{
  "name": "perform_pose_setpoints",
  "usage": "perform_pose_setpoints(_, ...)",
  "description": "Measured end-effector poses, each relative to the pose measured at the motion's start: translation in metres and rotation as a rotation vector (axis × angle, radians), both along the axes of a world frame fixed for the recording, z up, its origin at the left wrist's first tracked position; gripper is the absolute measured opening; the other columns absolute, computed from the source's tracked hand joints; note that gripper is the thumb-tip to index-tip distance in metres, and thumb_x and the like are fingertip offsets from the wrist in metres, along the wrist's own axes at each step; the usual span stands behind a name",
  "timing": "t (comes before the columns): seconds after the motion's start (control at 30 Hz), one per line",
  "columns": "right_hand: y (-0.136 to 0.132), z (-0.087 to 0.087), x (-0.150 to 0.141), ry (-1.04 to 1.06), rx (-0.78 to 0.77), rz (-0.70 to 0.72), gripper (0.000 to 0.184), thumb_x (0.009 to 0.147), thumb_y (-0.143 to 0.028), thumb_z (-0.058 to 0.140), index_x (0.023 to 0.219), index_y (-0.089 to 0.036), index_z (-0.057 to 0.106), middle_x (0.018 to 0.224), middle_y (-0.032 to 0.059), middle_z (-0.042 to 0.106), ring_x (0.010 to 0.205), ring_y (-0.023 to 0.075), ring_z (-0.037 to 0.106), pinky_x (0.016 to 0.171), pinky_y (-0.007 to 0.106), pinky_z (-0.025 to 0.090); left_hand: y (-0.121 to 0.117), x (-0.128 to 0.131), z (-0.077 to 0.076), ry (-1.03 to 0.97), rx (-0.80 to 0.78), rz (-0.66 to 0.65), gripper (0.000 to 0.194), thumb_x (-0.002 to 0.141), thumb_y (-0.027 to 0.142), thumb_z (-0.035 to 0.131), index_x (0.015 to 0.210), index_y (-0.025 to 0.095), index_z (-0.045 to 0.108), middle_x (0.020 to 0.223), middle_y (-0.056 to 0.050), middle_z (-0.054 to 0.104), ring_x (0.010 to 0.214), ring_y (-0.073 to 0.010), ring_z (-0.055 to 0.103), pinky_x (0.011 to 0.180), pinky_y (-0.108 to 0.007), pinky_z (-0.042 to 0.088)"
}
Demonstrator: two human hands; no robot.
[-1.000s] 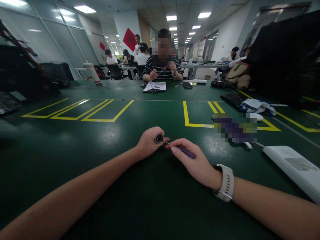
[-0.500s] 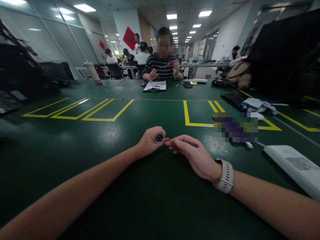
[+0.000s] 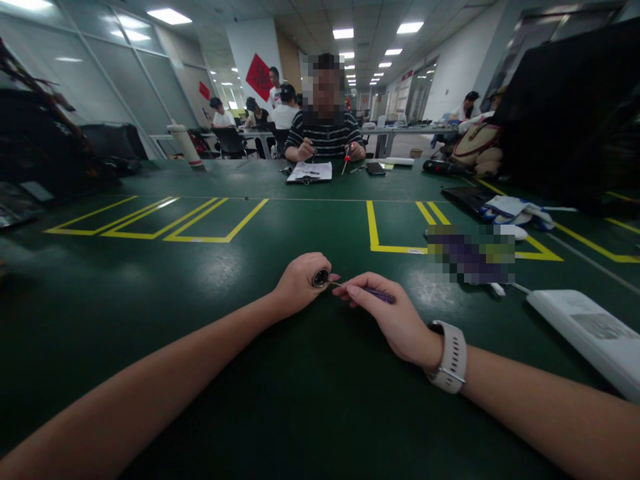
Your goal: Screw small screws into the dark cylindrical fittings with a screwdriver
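My left hand (image 3: 303, 283) is closed round a small flashlight (image 3: 321, 278), whose round, silver-rimmed head faces me and slightly right. The rest of the flashlight's body is hidden in the fist. My right hand (image 3: 375, 303), with a pale watch strap on its wrist, pinches a slim screwdriver (image 3: 383, 295) with a dark purple handle. Its thin metal shaft points left to the rim of the flashlight's head. I cannot tell whether the tip touches the rim. Both hands are just above the green table (image 3: 280, 400).
Yellow tape (image 3: 205, 239) marks boxes on the table. To the right lie a white power bank-like box (image 3: 585, 333), a blurred-out purple item (image 3: 467, 257) and a cloth (image 3: 517, 210). Across sits a person in a striped shirt (image 3: 325, 137), holding a red-handled screwdriver (image 3: 347, 159) behind a clipboard (image 3: 310, 173).
The flashlight's head has turned a little to the right in my left hand. My right hand's screwdriver shows more handle. The person across has lowered the red-handled screwdriver.
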State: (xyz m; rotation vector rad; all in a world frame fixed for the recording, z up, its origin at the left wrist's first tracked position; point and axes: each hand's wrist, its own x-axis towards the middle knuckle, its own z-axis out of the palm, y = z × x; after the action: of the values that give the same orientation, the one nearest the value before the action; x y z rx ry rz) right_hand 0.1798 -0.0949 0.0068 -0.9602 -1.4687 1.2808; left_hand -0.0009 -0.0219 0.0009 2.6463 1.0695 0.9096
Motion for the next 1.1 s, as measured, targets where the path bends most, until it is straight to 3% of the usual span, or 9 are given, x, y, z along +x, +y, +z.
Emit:
perform_pose_setpoints(0.37,0.0005,0.0025,0.0002,0.234,-0.183,0.075,0.012,0.082,-0.028,0.057,0.086,-0.020,0.064,0.098,0.0037,0.067,0.088,0.0159,0.059,0.076,0.032,0.045,-0.0017,-0.0020,0.0032,-0.129,-0.141,-0.116,0.020,0.075,0.028,0.058,0.063,0.017,0.046,0.063,0.002,0.049,0.058,-0.0101,0.045,0.054,-0.023,0.036)
perform_pose_setpoints(0.6,-0.0003,0.0002,-0.0007,0.153,-0.061,0.019,0.014,0.082,-0.031,0.056,0.088,-0.020,0.064,0.100,0.0041,0.066,0.086,0.0162,0.059,0.075,0.033,0.046,-0.0010,-0.0004,0.0014,-0.081,-0.073,-0.059,0.020,0.077,0.025,0.056,0.063,0.017,0.046,0.062,0.002,0.047,0.058,-0.0100,0.045,0.054,-0.023,0.035)
perform_pose_setpoints(0.8,0.0002,-0.0006,-0.0012,0.101,-0.062,0.017,0.014,0.082,-0.032,0.057,0.087,-0.021,0.064,0.097,0.0037,0.066,0.085,0.0159,0.059,0.074,0.032,0.046,0.0015,0.0004,-0.0015,-0.021,-0.022,0.033,0.023,0.079,0.028,0.056,0.062,0.017,0.045,0.061,0.002,0.046,0.058,-0.0106,0.045,0.054,-0.024,0.034)
perform_pose_setpoints(0.93,0.0009,-0.0015,-0.0005,0.067,-0.065,0.029,0.017,0.082,-0.034,0.057,0.088,-0.021,0.064,0.099,0.0038,0.066,0.086,0.0162,0.058,0.076,0.033,0.045,0.0015,-0.0001,-0.0015,0.002,-0.009,0.017,0.023,0.079,0.030,0.056,0.062,0.017,0.046,0.062,0.002,0.047,0.059,-0.0109,0.045,0.056,-0.025,0.035)
perform_pose_setpoints(1.1,0.0025,-0.0017,0.0004,0.171,-0.135,0.062,0.013,0.082,-0.030,0.057,0.087,-0.021,0.064,0.098,0.0030,0.066,0.083,0.0147,0.058,0.073,0.031,0.044,-0.0005,-0.0003,0.0011,-0.086,-0.062,-0.033,0.023,0.077,0.028,0.058,0.062,0.017,0.044,0.061,0.003,0.045,0.057,-0.0098,0.043,0.054,-0.023,0.034)
